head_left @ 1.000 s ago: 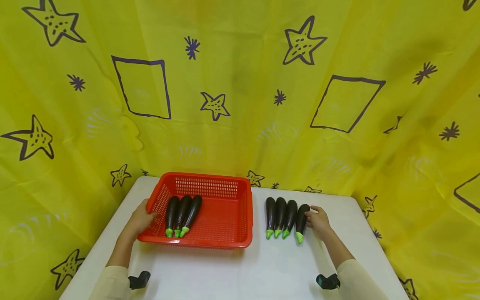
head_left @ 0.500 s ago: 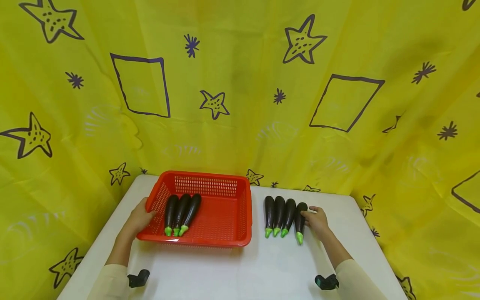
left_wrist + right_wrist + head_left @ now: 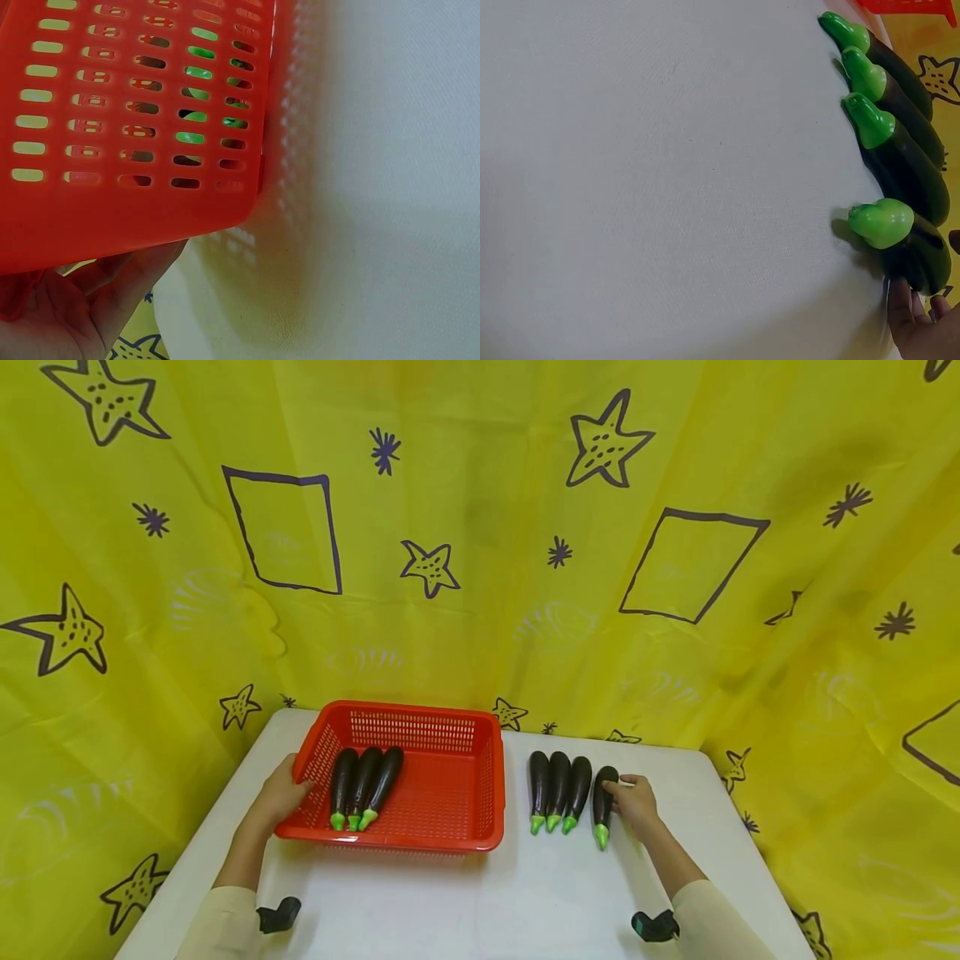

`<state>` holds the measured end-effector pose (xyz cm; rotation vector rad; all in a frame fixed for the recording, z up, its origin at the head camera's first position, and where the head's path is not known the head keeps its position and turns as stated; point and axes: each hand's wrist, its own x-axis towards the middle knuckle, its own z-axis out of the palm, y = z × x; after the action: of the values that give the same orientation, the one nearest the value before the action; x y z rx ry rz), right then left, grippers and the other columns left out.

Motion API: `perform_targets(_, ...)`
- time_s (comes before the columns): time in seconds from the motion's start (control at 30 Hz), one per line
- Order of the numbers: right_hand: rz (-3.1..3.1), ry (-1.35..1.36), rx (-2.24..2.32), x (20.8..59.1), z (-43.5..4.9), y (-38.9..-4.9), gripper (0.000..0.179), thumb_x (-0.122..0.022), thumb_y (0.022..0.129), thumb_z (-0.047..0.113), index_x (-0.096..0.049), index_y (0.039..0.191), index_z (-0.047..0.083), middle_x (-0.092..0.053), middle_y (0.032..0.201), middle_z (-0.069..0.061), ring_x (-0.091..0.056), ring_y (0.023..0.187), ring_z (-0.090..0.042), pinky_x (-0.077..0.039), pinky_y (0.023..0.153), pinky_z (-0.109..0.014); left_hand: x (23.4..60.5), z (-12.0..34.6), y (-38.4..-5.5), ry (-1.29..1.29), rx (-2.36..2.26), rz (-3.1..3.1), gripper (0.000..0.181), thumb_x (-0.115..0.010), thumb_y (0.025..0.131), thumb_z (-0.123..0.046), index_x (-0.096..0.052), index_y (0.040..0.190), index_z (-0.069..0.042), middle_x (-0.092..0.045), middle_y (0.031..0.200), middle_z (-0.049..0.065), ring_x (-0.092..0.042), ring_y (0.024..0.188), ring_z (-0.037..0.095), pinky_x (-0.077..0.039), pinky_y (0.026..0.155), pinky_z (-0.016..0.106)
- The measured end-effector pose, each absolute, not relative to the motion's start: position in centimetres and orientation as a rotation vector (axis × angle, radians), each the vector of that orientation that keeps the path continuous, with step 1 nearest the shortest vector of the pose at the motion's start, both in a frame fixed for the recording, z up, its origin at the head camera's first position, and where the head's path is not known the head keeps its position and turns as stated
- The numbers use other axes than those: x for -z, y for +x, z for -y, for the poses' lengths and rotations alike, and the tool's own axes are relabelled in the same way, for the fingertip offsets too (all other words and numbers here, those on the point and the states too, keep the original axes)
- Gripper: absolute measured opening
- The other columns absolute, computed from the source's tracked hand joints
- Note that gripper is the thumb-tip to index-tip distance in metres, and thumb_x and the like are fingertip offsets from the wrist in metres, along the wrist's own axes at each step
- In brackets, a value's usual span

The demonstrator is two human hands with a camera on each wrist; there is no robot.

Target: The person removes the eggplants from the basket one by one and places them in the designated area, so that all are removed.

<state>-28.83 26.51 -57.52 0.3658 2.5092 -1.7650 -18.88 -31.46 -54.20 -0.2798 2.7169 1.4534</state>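
A red plastic basket point(image 3: 450, 785) stands on the left of the table, three dark eggplants point(image 3: 363, 785) lying side by side in it. My left hand point(image 3: 282, 793) grips its left rim, the thumb over the inside; in the left wrist view the fingers point(image 3: 139, 281) curl under the rim. Right of the basket lie three more eggplants point(image 3: 558, 789) in a row, green stems toward me. Just beside them, a separate eggplant point(image 3: 603, 802) is held by my right hand point(image 3: 637, 802), thumb on top. The right wrist view shows fingers point(image 3: 901, 304) tucked against its underside.
The white table point(image 3: 480, 910) ends at the back against a yellow curtain point(image 3: 480, 635) with star drawings. Black devices point(image 3: 279, 916) are strapped at both wrists.
The eggplant at my right hand first shifted left toward the row, then slightly right, widening the gap again. My left hand and the basket stay in place.
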Motion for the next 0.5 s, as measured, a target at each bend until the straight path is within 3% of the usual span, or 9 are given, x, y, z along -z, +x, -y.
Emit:
perform_targets(0.17, -2.574, 0.376, 1.681, 57.63, -26.54, -28.6, 0.059, -0.066, 0.097, 0.01, -0.036, 0.139, -0.02, -0.059, 0.109, -0.028, -0.058, 0.071, -0.008, -0.053, 0.064, -0.018, 54.3, 31.5, -18.92, -0.274, -1.456, -2.727, 0.044, -0.051, 0.101, 0.001, -0.035, 0.139, 0.015, -0.057, 0.121, 0.036, -0.063, 0.102, 0.042, -0.056, 0.083, 0.052)
perform_targets(0.4, -2.624, 0.408, 1.618, 57.67, -26.42, -28.55, 0.056, -0.064, 0.098, 0.013, -0.041, 0.135, -0.021, -0.062, 0.083, -0.012, -0.058, 0.065, -0.007, -0.049, 0.06, -0.017, 54.37, 31.59, -18.86, -0.271, -1.46, -2.726, 0.045, -0.051, 0.1, 0.001, -0.035, 0.139, 0.016, -0.056, 0.122, 0.036, -0.062, 0.102, 0.043, -0.056, 0.083, 0.052)
perform_targets(0.5, -2.622, 0.403, 1.604, 57.55, -26.32, -28.49, 0.055, -0.063, 0.099, 0.013, -0.041, 0.135, -0.022, -0.064, 0.081, -0.013, -0.06, 0.064, -0.007, -0.051, 0.06, -0.018, 54.36, 31.56, -18.83, -0.273, -1.457, -2.732, 0.046, -0.051, 0.1, 0.001, -0.035, 0.14, 0.016, -0.056, 0.122, 0.036, -0.062, 0.103, 0.043, -0.055, 0.085, 0.053)
